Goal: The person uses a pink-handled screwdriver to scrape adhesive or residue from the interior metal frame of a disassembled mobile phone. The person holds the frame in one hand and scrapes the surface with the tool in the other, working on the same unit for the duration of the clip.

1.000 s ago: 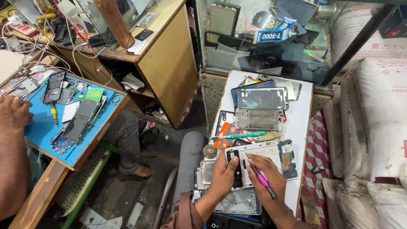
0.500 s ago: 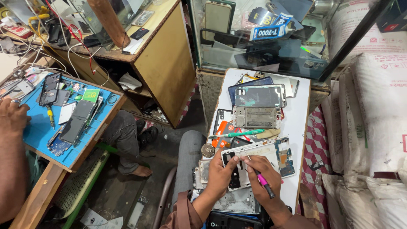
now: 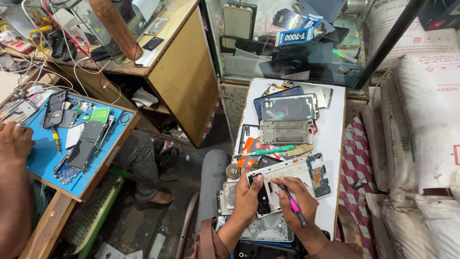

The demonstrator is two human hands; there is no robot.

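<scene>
Left hand (image 3: 250,197) grips the opened phone (image 3: 287,184) by its lower edge, steadying it on the white board (image 3: 335,124). Right hand (image 3: 299,201), fingers closed around a pink screwdriver (image 3: 291,201), sets the tip on the phone's inner frame, below a green pen (image 3: 268,152).

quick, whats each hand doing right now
Left hand: closed on the opened phone, steadying it.
Right hand: closed on a pink screwdriver, tip on the phone.
</scene>
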